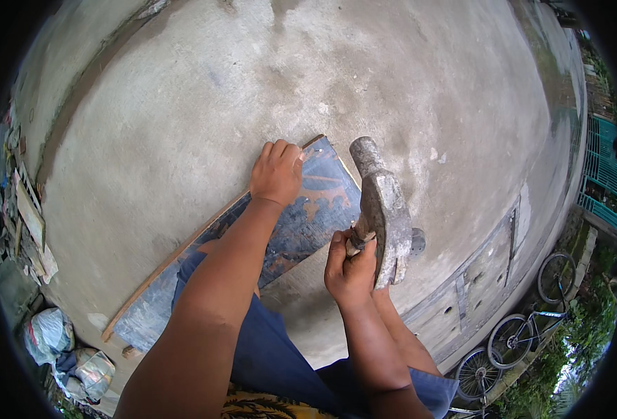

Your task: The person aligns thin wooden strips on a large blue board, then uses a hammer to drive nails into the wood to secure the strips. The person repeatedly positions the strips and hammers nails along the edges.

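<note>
A claw hammer point(387, 206) with a worn grey metal head is in my right hand point(352, 276), which is closed round the handle close below the head. The head stands up over the concrete, just right of a long wooden board point(305, 234). This board has a dark blue, scuffed face with reddish-brown patches and lies slantwise under my left arm. My left hand point(277, 173) is curled over its far left edge near the top corner, fingertips hidden. A small nail-like bit point(319, 149) shows near that corner.
Rough concrete floor point(204, 105) spreads all round. Scrap wood point(31, 209) and stuffed plastic bags point(88, 373) lie along the left. A small dark round object point(417, 241) is behind the hammer. Bicycles point(511, 340) and a teal gate point(601, 164) stand at the right.
</note>
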Demonstrator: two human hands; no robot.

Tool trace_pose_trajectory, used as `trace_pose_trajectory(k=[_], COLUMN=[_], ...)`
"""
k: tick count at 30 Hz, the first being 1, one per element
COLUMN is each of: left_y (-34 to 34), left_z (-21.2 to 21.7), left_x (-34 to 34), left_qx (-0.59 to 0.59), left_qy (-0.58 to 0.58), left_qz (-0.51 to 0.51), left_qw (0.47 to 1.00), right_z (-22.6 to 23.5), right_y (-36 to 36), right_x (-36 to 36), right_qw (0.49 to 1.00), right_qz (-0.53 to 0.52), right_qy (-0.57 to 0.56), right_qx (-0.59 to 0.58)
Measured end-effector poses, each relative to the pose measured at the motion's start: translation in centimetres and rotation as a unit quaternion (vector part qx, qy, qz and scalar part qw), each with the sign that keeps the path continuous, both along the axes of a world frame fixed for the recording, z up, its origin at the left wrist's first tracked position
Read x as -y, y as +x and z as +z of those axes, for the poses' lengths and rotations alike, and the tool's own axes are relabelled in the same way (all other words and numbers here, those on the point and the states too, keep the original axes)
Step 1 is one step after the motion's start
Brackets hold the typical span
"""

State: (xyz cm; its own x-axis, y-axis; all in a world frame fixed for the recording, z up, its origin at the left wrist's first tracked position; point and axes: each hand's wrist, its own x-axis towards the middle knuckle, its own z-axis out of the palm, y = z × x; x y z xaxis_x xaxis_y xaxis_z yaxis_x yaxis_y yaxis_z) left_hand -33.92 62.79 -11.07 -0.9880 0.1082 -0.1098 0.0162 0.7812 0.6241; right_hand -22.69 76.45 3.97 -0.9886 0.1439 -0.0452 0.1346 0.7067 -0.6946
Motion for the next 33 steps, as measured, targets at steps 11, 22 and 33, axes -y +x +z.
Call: trace_pose_trajectory(k=[11,22,33], left_y=[0.2,0.3,0.7], left_z=[-0.3,0.0,0.0], left_x=[0.3,0.3,0.1], left_qx=[0.000,0.021,0.042], left_qy=[-0.003,0.012,-0.001], left_qz=[0.004,-0.001,-0.007], left_qw=[1.000,1.000,0.999], right_z=[0.3,-0.9,-2.8], right_y=[-0.1,-0.6,-0.1], right_x=[0.0,-0.4,-0.7], right_qw=[0.991,0.996,0.983], right_qz=[-0.046,-0.060,-0.082], right_qy=[-0.125,0.003,0.015], right_qx=[-0.004,0.064,0.166])
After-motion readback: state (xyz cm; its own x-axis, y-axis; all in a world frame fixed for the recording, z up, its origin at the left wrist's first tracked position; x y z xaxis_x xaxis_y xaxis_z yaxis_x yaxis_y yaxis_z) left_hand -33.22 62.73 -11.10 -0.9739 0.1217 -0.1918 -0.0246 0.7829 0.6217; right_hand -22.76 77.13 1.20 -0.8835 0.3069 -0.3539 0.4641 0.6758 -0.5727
